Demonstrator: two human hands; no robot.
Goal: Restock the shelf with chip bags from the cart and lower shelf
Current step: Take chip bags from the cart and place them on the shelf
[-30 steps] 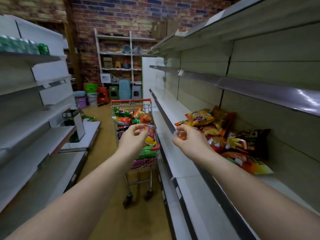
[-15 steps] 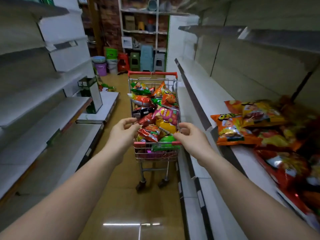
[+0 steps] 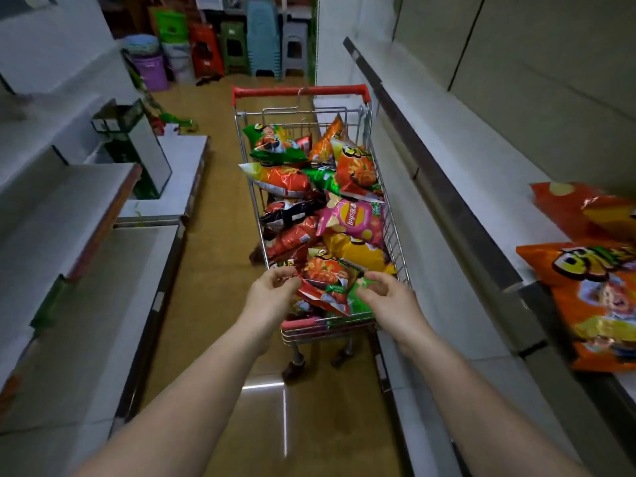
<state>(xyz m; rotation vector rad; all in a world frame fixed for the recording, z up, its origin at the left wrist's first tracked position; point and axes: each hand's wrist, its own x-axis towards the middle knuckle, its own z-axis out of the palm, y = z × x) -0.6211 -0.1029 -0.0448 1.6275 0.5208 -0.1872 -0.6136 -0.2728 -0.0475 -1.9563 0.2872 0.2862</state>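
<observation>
Chip bag point(image 3: 325, 282) at the cart's point(image 3: 395, 235) six o'clock end: left hand point(image 3: 272, 294) and right hand point(image 3: 387, 299), fingers loosely curled, flank it; a slack pinch could drop it.

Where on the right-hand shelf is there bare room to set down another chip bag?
Bare shelf board runs from the orange bags back toward the far end, between rail and back panel. It is crowded at the near end, where those bags lie.

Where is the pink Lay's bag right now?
In the head view, the pink Lay's bag lies in the cart, toward its right side, above a yellow bag.
</observation>
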